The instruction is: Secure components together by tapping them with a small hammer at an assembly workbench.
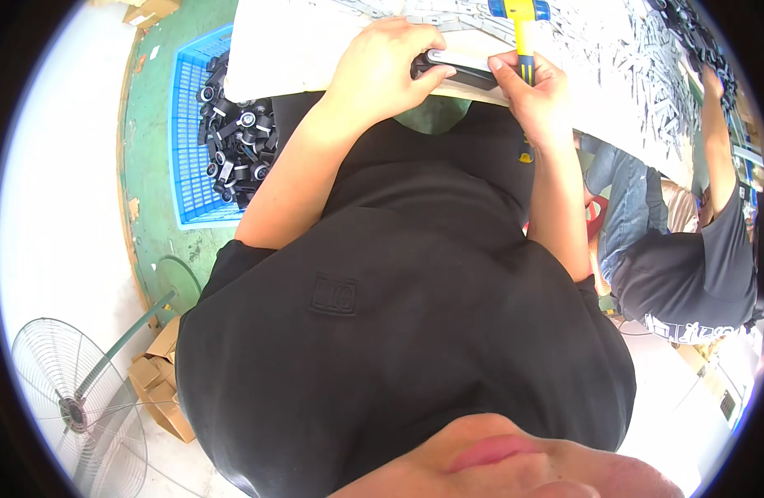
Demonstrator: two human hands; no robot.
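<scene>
- Black elongated part with pale grey strip on top, held between both hands at the near edge of the white table.
- Left hand: forearm angles up and inward, elbow bent; thumb and index finger slightly parted, curled around the part's left end.
- Right hand: forearm near vertical, leaning inward; thumb pressed on the part's right end, other fingers bent by the handle of a yellow-and-blue mallet; full grip on handle can't be told.
- Mallet head points away from the body.
- Grey pieces strewn across table.
- Blue basket of black parts, left of left forearm.
- Co-worker at right, arm stretched toward table.
</scene>
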